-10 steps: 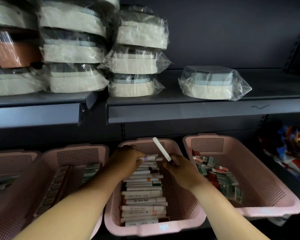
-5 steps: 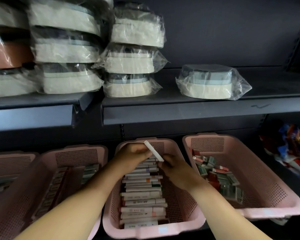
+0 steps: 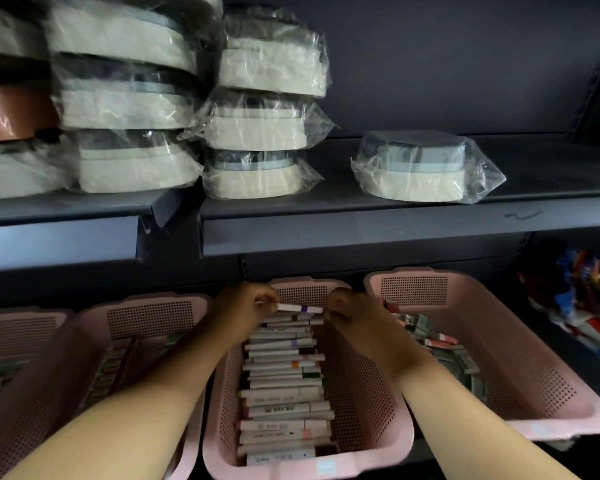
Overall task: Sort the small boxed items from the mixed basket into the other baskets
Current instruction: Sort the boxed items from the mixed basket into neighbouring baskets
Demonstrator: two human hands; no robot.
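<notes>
A slim white box with a purple band (image 3: 300,309) lies level across the far end of the middle pink basket (image 3: 368,393). My left hand (image 3: 245,311) pinches its left end and my right hand (image 3: 352,315) pinches its right end. Below it a neat row of several similar white boxes (image 3: 284,386) fills the basket. The right pink basket (image 3: 534,368) holds a jumble of small mixed boxes (image 3: 440,344). A left pink basket (image 3: 66,368) holds rows of boxes (image 3: 113,368).
A dark shelf edge (image 3: 361,233) overhangs the baskets just above my hands. Plastic-wrapped round containers (image 3: 257,126) are stacked on that shelf. Another pink basket (image 3: 11,334) sits at the far left. Colourful packets (image 3: 589,292) lie at the right.
The box was tilted upright in my right hand; it has swung down to lie level at the far end of the row, and my left hand has taken its other end.
</notes>
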